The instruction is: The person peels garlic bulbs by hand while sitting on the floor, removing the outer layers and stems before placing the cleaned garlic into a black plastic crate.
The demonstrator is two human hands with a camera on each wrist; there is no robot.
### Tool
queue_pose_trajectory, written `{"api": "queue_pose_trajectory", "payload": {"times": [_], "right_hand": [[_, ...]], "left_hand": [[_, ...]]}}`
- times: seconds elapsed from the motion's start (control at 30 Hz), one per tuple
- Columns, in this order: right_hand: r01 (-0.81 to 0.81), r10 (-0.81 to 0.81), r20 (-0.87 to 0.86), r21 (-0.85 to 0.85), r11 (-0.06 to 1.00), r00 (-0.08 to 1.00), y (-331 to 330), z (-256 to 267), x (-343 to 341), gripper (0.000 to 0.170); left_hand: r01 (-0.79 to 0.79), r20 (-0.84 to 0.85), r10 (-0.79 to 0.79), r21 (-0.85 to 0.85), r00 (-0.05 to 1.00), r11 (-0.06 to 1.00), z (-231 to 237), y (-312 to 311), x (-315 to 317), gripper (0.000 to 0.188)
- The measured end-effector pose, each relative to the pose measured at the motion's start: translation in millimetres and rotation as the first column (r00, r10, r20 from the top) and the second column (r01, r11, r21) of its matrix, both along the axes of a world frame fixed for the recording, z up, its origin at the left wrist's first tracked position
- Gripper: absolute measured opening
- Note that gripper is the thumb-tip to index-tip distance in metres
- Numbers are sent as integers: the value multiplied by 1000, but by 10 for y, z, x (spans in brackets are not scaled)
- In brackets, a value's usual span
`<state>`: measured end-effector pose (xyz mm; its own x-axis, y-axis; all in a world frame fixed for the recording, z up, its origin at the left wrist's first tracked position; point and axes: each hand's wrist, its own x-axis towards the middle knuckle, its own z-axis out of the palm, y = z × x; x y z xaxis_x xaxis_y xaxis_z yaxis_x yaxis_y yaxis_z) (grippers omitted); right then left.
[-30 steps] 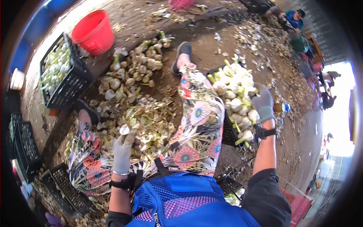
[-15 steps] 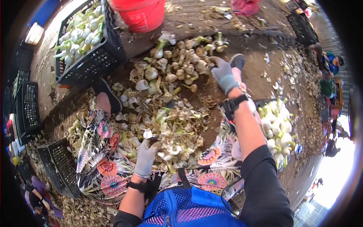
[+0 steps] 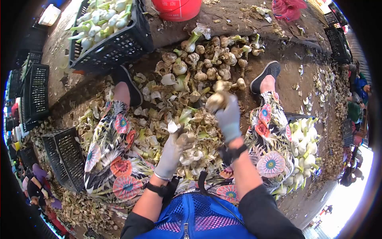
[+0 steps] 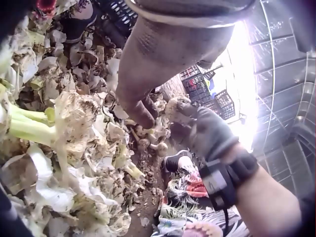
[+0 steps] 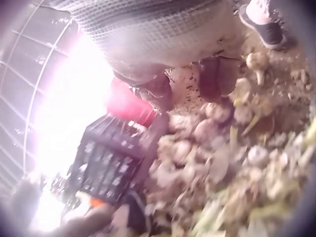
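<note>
In the head view my gloved right hand (image 3: pixel 229 119) grips a garlic bulb (image 3: pixel 216 102), blurred, above the pile of peelings between the legs. The right wrist view shows the bulb (image 5: pixel 185 89) between the glove's fingers, pale with dark specks of dirt. To its left, my gloved left hand (image 3: pixel 172 155) hovers over the peelings (image 3: pixel 195 153) with loosely bent fingers and no bulb in them. Something small and white (image 3: pixel 172 127) shows at the tip of its thumb. Several unpeeled garlic bulbs (image 3: pixel 219 59) lie heaped on the ground beyond both hands.
A black crate (image 3: pixel 115 46) of cleaned garlic stands at the far left, beside a red bucket (image 3: pixel 177 10). More cleaned garlic (image 3: pixel 304 147) fills a crate by the right leg. An overturned black crate (image 3: pixel 63 157) lies left. Shoes (image 3: pixel 264 75) flank the heap.
My right hand went from the cleaned garlic at the right to the unpeeled heap, then came back toward my left hand with a bulb. The head view turned left. The left hand kept its pose.
</note>
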<state>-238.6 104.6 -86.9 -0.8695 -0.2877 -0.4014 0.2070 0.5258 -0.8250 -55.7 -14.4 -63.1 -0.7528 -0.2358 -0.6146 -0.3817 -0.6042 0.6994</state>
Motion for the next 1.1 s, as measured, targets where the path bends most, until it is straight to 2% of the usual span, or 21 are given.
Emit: {"api": "queue_pose_trajectory", "payload": {"times": [0.07,0.1,0.13,0.17,0.23,0.27,0.37,0.4,0.43,0.47,0.57,0.63,0.67,0.7,0.8,0.83,0.97,1.0,1.03,1.07,1.1], "right_hand": [[-266,235,-431,-11,964,871,-27,186,666,51],[-383,306,-416,-114,916,856,-18,345,914,48],[-374,294,-426,-116,920,856,24,438,1068,43],[-365,282,-436,-117,924,854,48,513,1166,39],[-84,123,95,-342,936,988,197,452,1150,33],[-121,89,-143,-236,964,986,176,438,1127,27],[-229,200,-161,-185,956,966,96,453,1129,28],[-289,290,-52,27,957,955,90,495,1135,30],[-292,293,-62,25,956,954,99,541,1167,30],[-262,252,-153,-46,964,955,110,574,1211,30],[-222,181,-244,-154,963,953,178,707,1330,30],[-181,116,-231,-283,942,966,253,676,1349,30],[-175,168,-50,-332,927,985,309,786,1327,30],[-177,169,-53,-333,926,984,319,767,1319,30],[-89,202,216,-441,893,955,310,910,1272,28],[-89,200,216,-439,894,956,311,952,1252,28],[-106,317,277,-578,809,907,349,1055,1202,25],[-133,362,261,-618,775,895,356,1095,1216,24],[-158,405,244,-655,739,881,368,1135,1233,23],[-241,428,153,-638,731,891,373,1170,1239,25],[-240,428,155,-639,730,890,371,1199,1202,25]], "left_hand": [[-7,-95,3,-42,995,999,61,-7,33,56],[13,-147,-22,-61,989,998,108,-27,62,55],[10,-52,-32,-370,998,929,143,-50,113,53],[4,-57,-28,-385,998,923,207,-61,187,53],[-21,-122,-29,-393,992,919,328,-68,286,53],[-27,-131,-29,-403,991,915,376,-50,337,53],[88,-43,-145,-617,988,782,488,34,420,61],[91,-16,-155,-751,988,654,530,66,435,65],[92,13,-158,-859,987,503,580,85,451,68],[73,-17,-127,-742,992,667,660,89,468,67],[-45,-182,-84,-610,980,791,732,99,517,65],[6,-142,-89,-498,986,867,818,75,543,59],[-27,-177,-24,-276,984,961,846,46,547,57],[-55,-196,46,-37,980,998,864,31,554,55],[2,-226,-47,-194,973,981,853,55,551,52],[36,-208,-107,-318,972,947,859,63,550,49],[56,-123,-101,-323,987,945,801,38,583,44],[34,-184,-6,154,983,987,825,-14,583,42],[29,-193,109,597,975,802,851,-67,595,40],[257,-372,18,676,928,690,830,-164,643,33],[256,-370,19,676,929,691,845,-151,659,33]]}}
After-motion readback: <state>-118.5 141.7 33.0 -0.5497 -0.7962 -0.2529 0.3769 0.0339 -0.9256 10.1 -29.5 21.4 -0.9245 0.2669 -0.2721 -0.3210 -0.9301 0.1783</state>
